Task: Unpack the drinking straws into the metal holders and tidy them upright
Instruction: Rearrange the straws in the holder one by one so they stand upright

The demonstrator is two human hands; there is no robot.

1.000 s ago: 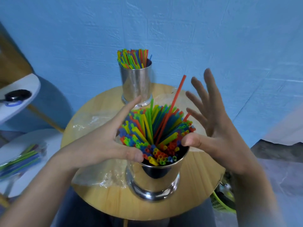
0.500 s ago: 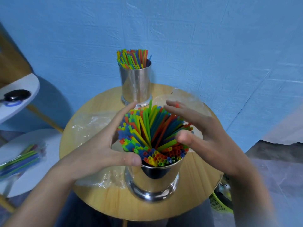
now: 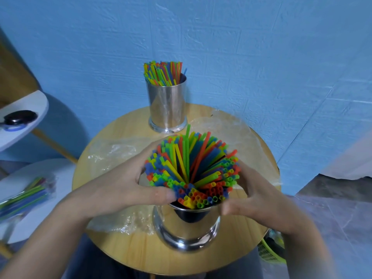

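Note:
A shiny metal holder (image 3: 189,228) stands at the near edge of the round wooden table (image 3: 124,252), packed with coloured straws (image 3: 191,168) that fan outward. My left hand (image 3: 124,188) cups the left side of the bundle, thumb pressed on the near straw tips. My right hand (image 3: 253,198) wraps the bundle's right side, thumb at the holder's rim. One green straw sticks up above the rest. A second metal holder (image 3: 167,107) with upright straws (image 3: 163,74) stands at the table's far edge.
Crumpled clear plastic wrappers (image 3: 112,152) lie on the table to the left and behind the near holder. A white side table (image 3: 20,178) at left carries a packet of straws (image 3: 24,196). Blue wall behind; a green basket (image 3: 269,252) sits on the floor at right.
My right hand dropped from open in the air, pushed the tall red straw down, and now clasps the bundle's right side. My left hand stayed on the left side.

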